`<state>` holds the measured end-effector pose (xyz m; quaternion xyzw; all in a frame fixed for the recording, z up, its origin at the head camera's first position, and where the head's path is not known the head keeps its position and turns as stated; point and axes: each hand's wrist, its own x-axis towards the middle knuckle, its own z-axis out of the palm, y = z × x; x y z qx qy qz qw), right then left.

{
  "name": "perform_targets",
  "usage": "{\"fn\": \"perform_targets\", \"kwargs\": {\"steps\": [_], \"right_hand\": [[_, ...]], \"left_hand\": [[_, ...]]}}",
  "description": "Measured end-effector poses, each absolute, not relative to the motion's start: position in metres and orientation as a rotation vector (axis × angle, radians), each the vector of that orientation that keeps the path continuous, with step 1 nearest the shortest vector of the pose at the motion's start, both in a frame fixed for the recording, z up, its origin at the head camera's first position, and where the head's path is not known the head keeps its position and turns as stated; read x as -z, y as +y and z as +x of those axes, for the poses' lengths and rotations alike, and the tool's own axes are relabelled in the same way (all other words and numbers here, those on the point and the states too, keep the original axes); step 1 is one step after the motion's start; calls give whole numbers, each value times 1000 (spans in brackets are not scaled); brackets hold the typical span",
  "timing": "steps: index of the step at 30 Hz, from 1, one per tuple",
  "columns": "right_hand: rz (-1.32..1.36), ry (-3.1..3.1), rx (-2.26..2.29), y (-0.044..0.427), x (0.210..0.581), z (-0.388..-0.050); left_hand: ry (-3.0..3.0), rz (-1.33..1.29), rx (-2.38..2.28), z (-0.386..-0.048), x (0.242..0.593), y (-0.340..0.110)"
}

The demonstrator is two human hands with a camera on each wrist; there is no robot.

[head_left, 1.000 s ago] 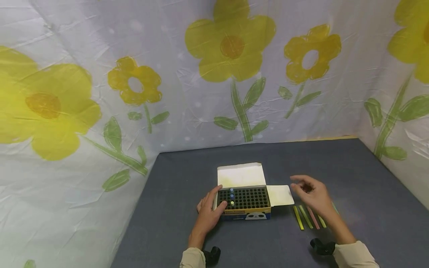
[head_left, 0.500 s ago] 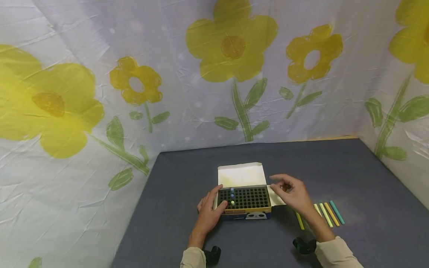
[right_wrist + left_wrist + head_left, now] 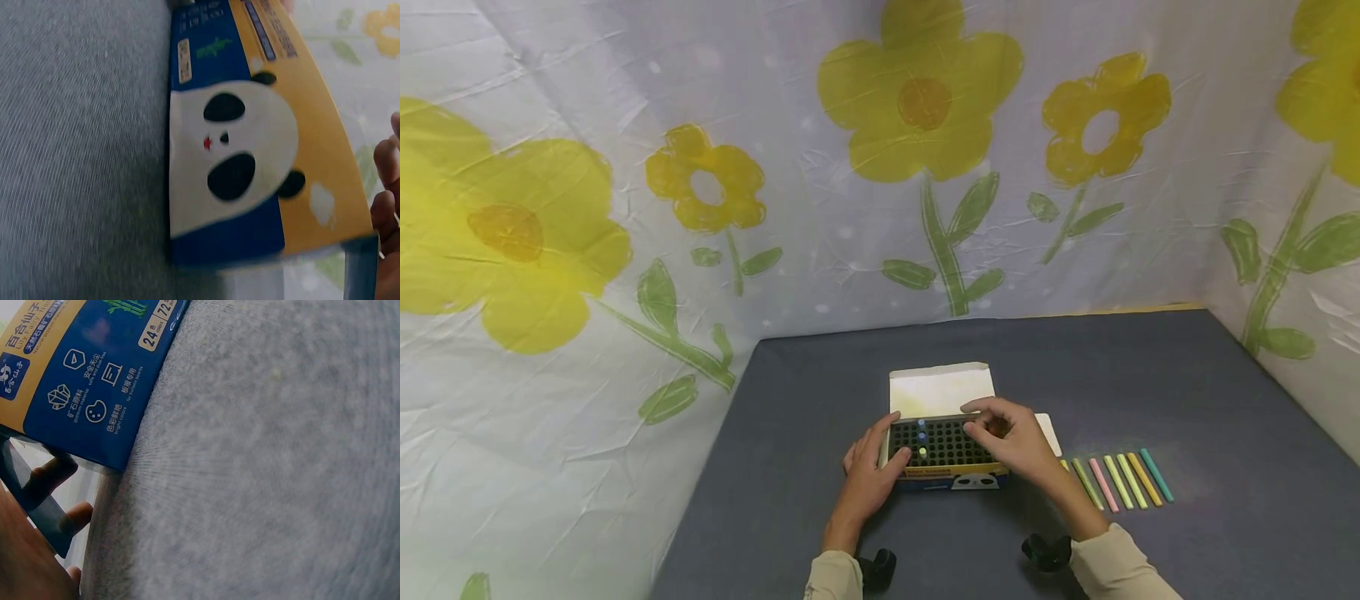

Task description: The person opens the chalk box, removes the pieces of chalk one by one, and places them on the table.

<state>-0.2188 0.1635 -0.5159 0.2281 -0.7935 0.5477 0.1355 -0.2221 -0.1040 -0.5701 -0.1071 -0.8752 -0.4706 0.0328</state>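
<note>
An opened chalk box (image 3: 955,482), blue and yellow with a panda face, lies on the dark table with its white lid folded back. Its top is a black grid of holes; two blue chalks (image 3: 922,431) and a pale yellow chalk (image 3: 922,452) stand in it towards the left. My left hand (image 3: 868,475) holds the box's left end, thumb on the near rim and index finger at the far corner. Over the grid's right end hovers my right hand (image 3: 1011,437), thumb and index finger apart, other fingers curled; no chalk shows between them.
Right of the box, several loose chalks lie in a row, among them a pink chalk (image 3: 1104,485), an orange chalk (image 3: 1145,479) and a teal chalk (image 3: 1157,475). The box's right flap (image 3: 1048,434) sticks out beneath my right hand. A flower-printed cloth (image 3: 820,250) hangs behind the table.
My right hand has moved left from above the loose chalks, across the right flap, to over the holes. The left hand and the box have stayed in place.
</note>
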Motion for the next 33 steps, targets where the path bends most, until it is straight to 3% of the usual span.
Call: {"fn": "perform_targets", "kwargs": {"steps": [33], "right_hand": [[972,-2646,-1399,122,513,-230]], "left_hand": [[-2695,-351,1442,-224,570,-104]]}}
